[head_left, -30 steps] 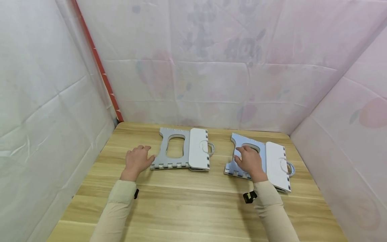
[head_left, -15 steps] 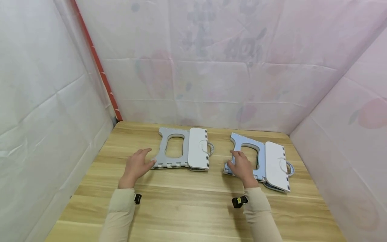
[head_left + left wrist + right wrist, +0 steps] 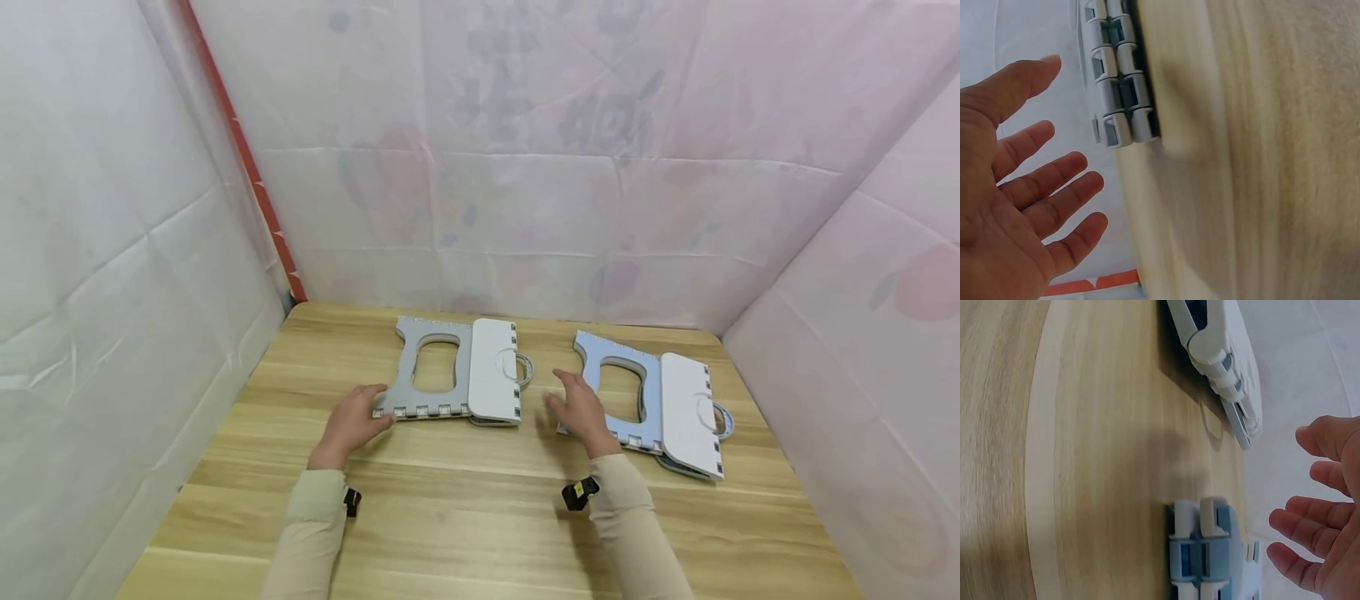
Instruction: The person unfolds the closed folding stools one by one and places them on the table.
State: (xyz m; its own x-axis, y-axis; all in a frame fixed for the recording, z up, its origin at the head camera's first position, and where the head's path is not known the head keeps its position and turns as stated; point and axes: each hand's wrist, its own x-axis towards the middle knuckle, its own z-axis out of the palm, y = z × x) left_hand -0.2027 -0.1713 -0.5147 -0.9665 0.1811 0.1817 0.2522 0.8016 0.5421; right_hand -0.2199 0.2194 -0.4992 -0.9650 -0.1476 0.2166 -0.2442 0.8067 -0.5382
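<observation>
Two folded step stools lie flat on the wooden table. The grey folding stool (image 3: 400,392), with a white panel and a small loop handle, is left of centre; the blue folding stool (image 3: 651,400) lies slanted to the right. My left hand (image 3: 356,425) is at the near left corner of the grey stool, fingers spread and holding nothing. In the left wrist view its palm (image 3: 997,231) shows beside the stool's hinged edge (image 3: 1113,75). Between the stools, my right hand (image 3: 581,412) hovers by the blue stool's left edge, fingers relaxed and grasping nothing.
The wooden table (image 3: 450,533) meets a pale patterned sheet (image 3: 525,208) at its back, and similar sheets stand at left and right. A red strip (image 3: 258,183) runs down the back left corner. A black wrist camera (image 3: 577,493) sits at the right cuff.
My right hand has moved left, from over the blue stool to beside its left edge. My left hand has shifted slightly nearer and to the right. Both stools stay put.
</observation>
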